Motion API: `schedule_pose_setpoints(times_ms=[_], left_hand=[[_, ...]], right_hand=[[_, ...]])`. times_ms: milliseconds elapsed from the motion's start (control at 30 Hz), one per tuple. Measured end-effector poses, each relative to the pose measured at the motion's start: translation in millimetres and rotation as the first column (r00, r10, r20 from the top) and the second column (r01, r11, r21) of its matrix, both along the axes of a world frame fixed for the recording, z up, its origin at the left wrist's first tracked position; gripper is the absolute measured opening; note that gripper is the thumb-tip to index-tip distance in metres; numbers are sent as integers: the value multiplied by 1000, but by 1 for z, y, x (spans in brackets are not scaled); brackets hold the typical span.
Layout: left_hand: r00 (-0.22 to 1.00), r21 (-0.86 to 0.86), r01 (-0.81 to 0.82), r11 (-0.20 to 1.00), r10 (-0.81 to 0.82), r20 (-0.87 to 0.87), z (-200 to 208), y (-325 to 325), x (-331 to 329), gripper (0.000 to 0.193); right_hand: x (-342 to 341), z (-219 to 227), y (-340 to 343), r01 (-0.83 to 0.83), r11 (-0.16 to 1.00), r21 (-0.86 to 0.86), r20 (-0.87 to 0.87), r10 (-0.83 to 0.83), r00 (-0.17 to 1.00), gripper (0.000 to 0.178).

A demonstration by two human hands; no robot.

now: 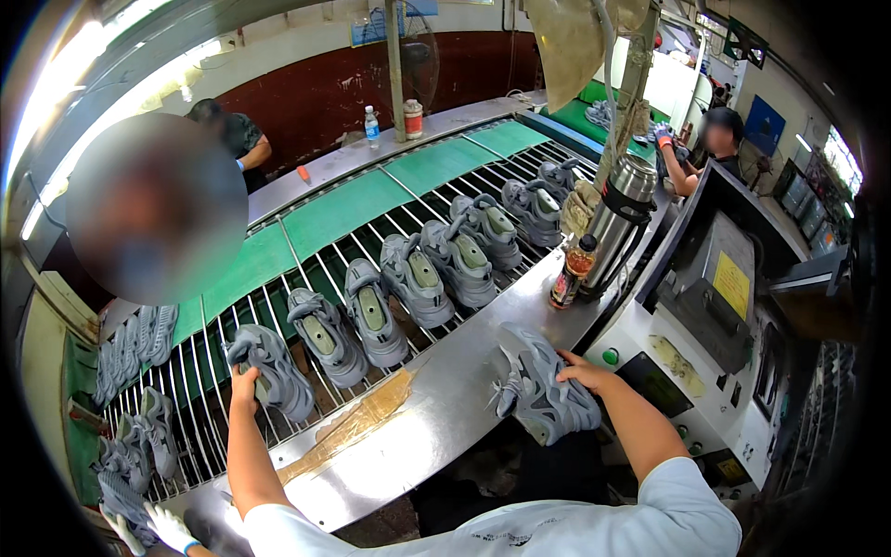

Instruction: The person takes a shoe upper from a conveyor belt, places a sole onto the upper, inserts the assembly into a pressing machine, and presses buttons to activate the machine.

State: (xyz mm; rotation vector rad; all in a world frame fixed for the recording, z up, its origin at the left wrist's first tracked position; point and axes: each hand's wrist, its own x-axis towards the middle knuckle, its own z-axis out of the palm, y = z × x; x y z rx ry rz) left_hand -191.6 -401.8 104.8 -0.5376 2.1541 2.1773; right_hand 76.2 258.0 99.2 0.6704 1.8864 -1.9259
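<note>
My left hand (pixel 244 388) grips a grey sneaker (pixel 286 381) by its near left side, at the left part of the metal-bar rack (pixel 200 371). Over the steel ledge (pixel 445 399), my right hand (pixel 581 370) holds another grey sneaker (pixel 543 376), tilted on its side with its laces toward the left. Several more grey sneakers stand in a row on the bars, among them one (pixel 325 336) just right of the shoe in my left hand. Their openings show pale green insoles. The fingertips of both hands are partly hidden by the shoes.
A steel thermos (pixel 620 218) and a dark drink bottle (pixel 573 271) stand on the ledge, left of a control machine (pixel 682 371). Green sheeting (pixel 343 209) runs behind the shoes. Co-workers are at the far left and right; another person's gloved hand (pixel 170 527) touches shoes at lower left.
</note>
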Motion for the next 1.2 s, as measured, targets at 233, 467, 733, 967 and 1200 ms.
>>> schedule_pose_setpoints(times_ms=[233,467,733,967,1200], left_hand=[[994,-207,-1,978,-22,-107,-45,12,-40,71],[718,-741,-488,462,-270,-641,-33,141,68,37],[720,-429,442,788,-597,-354,-118,391,205,7],[697,-589,482,649,-691,-191,-127,475,217,6],[716,-660,563,497,-692,90,-35,486,257,25]], right_hand=[[36,24,-35,221,961,163,-112,-205,972,84],[221,81,1,569,777,267,-383,-457,803,82],[408,208,97,911,194,364,-464,-810,358,82],[458,241,287,600,-302,741,-550,-786,283,87],[418,226,418,297,-136,945,-206,-953,220,97]])
